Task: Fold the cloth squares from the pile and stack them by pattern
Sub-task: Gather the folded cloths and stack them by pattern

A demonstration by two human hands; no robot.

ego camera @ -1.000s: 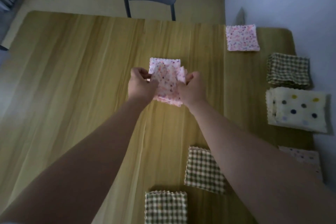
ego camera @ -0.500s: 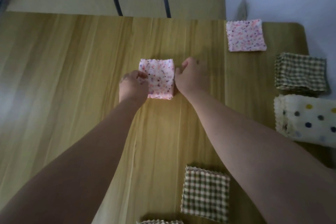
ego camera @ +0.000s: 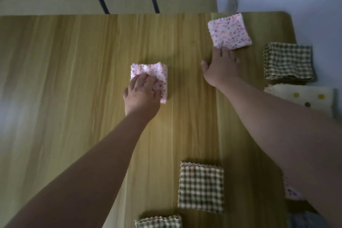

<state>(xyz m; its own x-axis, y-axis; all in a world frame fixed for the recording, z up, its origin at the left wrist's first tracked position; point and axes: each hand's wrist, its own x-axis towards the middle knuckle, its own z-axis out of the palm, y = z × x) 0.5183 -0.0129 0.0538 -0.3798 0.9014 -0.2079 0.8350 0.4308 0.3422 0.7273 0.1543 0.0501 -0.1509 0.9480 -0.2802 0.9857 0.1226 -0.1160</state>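
Here, left grip [ego camera: 141, 94] flat on rumpled pink speckled square [ego camera: 159, 72]; right grip [ego camera: 221, 66] spread against pink stack [ego camera: 229, 31].

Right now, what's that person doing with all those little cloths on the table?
A person is sorting folded cloth squares by pattern on the wooden table. Their left hand rests on a folded pink flowery cloth square in the middle. Their right hand reaches to the matching pink flowery cloth farther away, fingertips touching its near edge. A green checked stack and a cream spotted cloth sit along the right side.
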